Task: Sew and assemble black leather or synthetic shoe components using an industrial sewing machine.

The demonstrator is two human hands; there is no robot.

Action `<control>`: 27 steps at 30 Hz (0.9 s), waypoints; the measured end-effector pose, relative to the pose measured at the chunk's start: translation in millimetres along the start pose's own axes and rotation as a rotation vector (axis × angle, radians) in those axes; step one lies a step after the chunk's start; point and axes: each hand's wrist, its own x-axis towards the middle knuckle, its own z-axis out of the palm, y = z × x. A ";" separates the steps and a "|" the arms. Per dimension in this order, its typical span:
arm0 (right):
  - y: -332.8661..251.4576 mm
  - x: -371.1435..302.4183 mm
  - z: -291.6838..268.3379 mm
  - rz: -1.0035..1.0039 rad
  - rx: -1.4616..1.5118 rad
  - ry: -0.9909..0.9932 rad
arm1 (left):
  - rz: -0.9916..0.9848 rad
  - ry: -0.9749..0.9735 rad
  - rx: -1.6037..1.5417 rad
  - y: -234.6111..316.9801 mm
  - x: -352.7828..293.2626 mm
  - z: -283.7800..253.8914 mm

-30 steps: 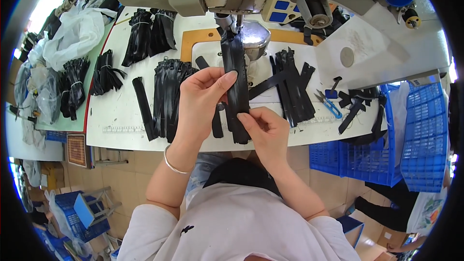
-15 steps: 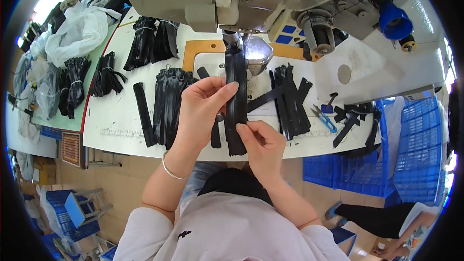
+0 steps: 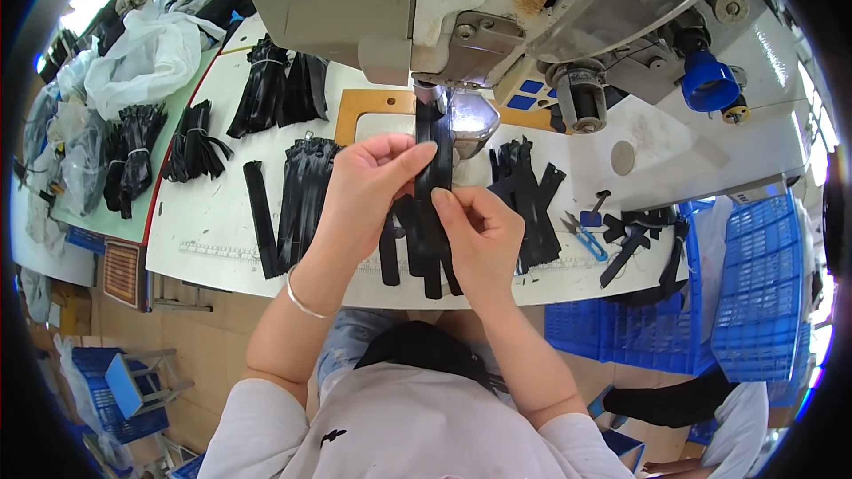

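A black zipper (image 3: 434, 160) runs lengthwise toward me from under the head of the sewing machine (image 3: 470, 44). My left hand (image 3: 377, 182) pinches its left edge between thumb and fingers, close below the machine's foot. Lower down, my right hand (image 3: 479, 235) is closed on the right edge, thumb on top. Below my hands, black tails fan apart over the table edge; which belong to the held zipper I cannot tell. A pile of black zippers (image 3: 306, 200) lies beside my left wrist, and crossed black strips (image 3: 537, 208) lie right of my right hand.
Tied black bundles (image 3: 262, 89) sit at the back left, near a white plastic bag (image 3: 146, 58). Blue thread snips (image 3: 586, 239) and black scraps (image 3: 635, 235) lie at right. Blue crates (image 3: 754, 293) stand beside the white table (image 3: 209, 222). Another person's dark-clothed leg (image 3: 670, 404) shows lower right.
My right hand has moved up along the zipper toward the machine, closer to my left. The lower ends, earlier together, now spread apart. The whole view has shifted slightly.
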 end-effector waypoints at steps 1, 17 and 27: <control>-0.8 2.6 -0.5 -0.001 -0.001 0.000 | -0.017 -0.001 -0.006 -2.9 -0.6 -1.6; -7.9 18.4 5.8 0.000 -0.017 -0.001 | -0.046 -0.041 -0.077 3.9 8.2 -4.2; -16.0 40.4 10.9 0.047 0.046 0.009 | 0.025 0.022 0.013 20.5 35.2 5.7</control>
